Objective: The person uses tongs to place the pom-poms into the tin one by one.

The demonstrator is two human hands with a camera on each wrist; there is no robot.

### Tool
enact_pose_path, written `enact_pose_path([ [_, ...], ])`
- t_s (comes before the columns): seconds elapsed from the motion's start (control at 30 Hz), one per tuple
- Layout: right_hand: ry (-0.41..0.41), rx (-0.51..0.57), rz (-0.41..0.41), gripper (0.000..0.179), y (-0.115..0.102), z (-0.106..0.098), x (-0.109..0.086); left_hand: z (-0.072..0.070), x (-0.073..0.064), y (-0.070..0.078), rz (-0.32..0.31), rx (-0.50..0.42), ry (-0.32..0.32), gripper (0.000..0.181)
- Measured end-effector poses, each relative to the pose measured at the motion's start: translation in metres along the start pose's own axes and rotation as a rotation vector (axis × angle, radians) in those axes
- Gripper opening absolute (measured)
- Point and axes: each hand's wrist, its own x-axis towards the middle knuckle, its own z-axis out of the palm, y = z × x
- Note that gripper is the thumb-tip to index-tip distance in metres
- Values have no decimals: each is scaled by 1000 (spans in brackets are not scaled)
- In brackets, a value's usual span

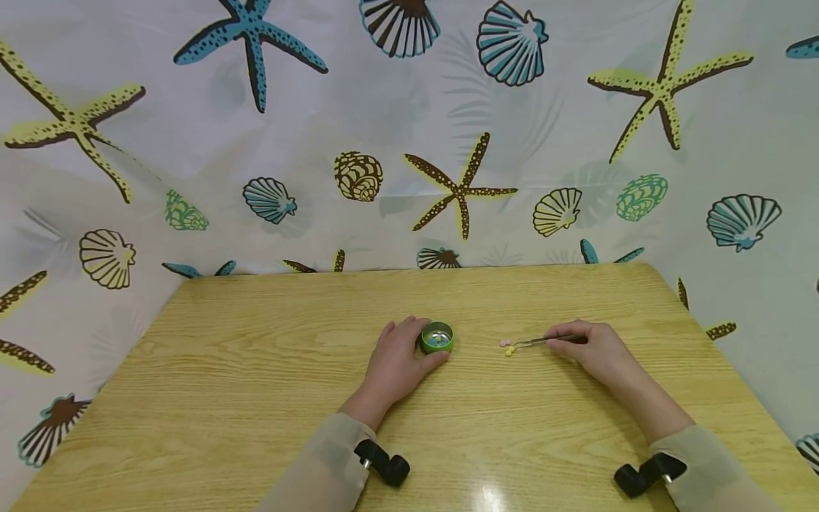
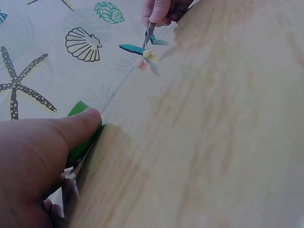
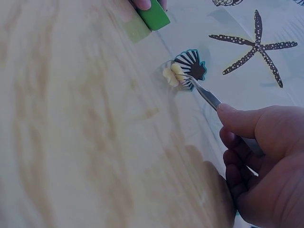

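My left hand (image 1: pixel 398 361) rests on the table around a small round green tin (image 1: pixel 438 349), its thumb at the near side and fingers at the far side. Inside the tin lie small blue and yellow bits on a shiny bottom. Farther right, my right hand (image 1: pixel 591 348) pinches a pair of metal tweezers (image 1: pixel 537 340) between thumb and fingers, pointing left. The tweezer tips are at small round yellow pieces (image 1: pixel 510 351) on the table. Small pink pieces (image 1: pixel 505 343) lie right beside them. In the right wrist view the tips meet a yellow piece (image 3: pixel 176 70).
The wooden table (image 1: pixel 256 398) reaches back to a hanging cloth (image 1: pixel 397 235) printed with starfish and shells. The same cloth flanks both sides of the table. Black wrist mounts (image 1: pixel 384 466) sit on both beige sleeves.
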Motion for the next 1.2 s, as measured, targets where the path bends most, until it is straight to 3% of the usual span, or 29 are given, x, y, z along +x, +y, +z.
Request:
enact_pose_path([
  [0.37, 8, 2, 5, 27, -1, 0, -1, 0, 1, -2, 8, 1, 4, 64],
  [1.2, 17, 127, 70, 38, -3, -2, -1, 1, 1, -3, 7, 7, 4, 65],
])
